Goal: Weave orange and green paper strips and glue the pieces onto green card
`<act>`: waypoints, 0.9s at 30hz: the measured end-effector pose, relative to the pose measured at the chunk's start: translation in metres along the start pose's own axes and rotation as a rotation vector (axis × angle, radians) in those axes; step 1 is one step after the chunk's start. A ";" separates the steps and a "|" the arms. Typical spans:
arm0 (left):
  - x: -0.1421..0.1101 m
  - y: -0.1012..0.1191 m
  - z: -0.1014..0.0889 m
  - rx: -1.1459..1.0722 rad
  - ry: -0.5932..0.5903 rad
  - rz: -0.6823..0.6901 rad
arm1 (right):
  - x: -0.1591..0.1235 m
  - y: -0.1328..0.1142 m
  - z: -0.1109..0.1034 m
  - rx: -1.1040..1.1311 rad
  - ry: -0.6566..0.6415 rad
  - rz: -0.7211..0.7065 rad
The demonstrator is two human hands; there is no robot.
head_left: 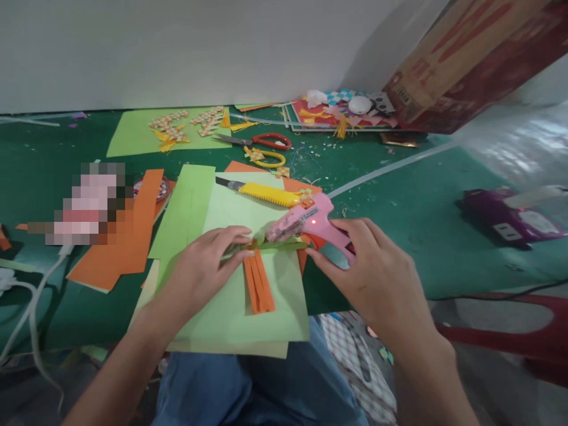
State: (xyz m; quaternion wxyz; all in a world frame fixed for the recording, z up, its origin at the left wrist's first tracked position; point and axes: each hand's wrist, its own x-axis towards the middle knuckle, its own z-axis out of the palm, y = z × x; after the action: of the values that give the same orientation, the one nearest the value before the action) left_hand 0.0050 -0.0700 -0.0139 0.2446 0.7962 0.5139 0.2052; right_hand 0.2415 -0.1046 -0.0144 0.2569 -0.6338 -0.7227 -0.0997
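My right hand (377, 266) is wrapped around the handle of a pink hot glue gun (306, 219), whose small light glows red. A clear glue stick (390, 168) runs out of its back. The gun's nozzle meets a green paper strip (284, 244) that crosses orange paper strips (258, 281). My left hand (208, 263) pinches these crossing strips between thumb and fingers, at their left end. Beneath them lie pale green paper sheets (275, 325). A yellow utility knife (266, 193) rests on the sheets, just beyond the glue gun.
Red-handled scissors (270, 141) and yellow-handled scissors (268, 163) lie farther back, near woven paper pieces (208, 121). Orange paper (128, 236) and a blurred-out object with a white cable (35, 313) are at left. A cardboard box (470, 71) and a purple object (510, 216) stand at right.
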 end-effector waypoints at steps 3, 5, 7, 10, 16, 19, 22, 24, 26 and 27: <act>0.000 0.001 0.000 -0.002 -0.014 -0.012 | -0.002 0.003 0.000 0.030 0.007 0.038; 0.001 0.006 0.000 0.023 -0.008 -0.048 | -0.003 0.007 0.000 0.037 0.004 0.072; 0.003 0.013 0.001 0.069 0.009 -0.084 | -0.005 0.011 0.000 0.034 -0.003 0.104; 0.007 0.023 0.004 0.162 0.044 -0.095 | -0.007 0.018 -0.001 0.035 -0.006 0.139; 0.009 0.032 0.009 0.316 0.100 -0.046 | -0.012 0.031 -0.006 0.070 0.003 0.205; 0.010 0.036 0.010 0.397 0.107 -0.026 | -0.015 0.039 -0.009 0.086 0.009 0.235; 0.013 0.042 0.011 0.483 0.111 -0.036 | -0.018 0.047 -0.012 0.083 0.023 0.256; 0.015 0.046 0.011 0.528 0.109 -0.053 | -0.021 0.052 -0.013 0.071 0.023 0.273; 0.017 0.048 0.010 0.546 0.094 -0.061 | -0.022 0.057 -0.014 0.064 0.027 0.290; 0.017 0.048 0.010 0.548 0.082 -0.059 | -0.022 0.059 -0.015 0.060 0.028 0.300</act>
State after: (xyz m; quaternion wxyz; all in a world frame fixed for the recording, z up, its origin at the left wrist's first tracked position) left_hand 0.0520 -0.0730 0.0086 0.0051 0.8085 0.5825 0.0835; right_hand 0.3033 -0.1207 -0.0234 0.2977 -0.7252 -0.6190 -0.0475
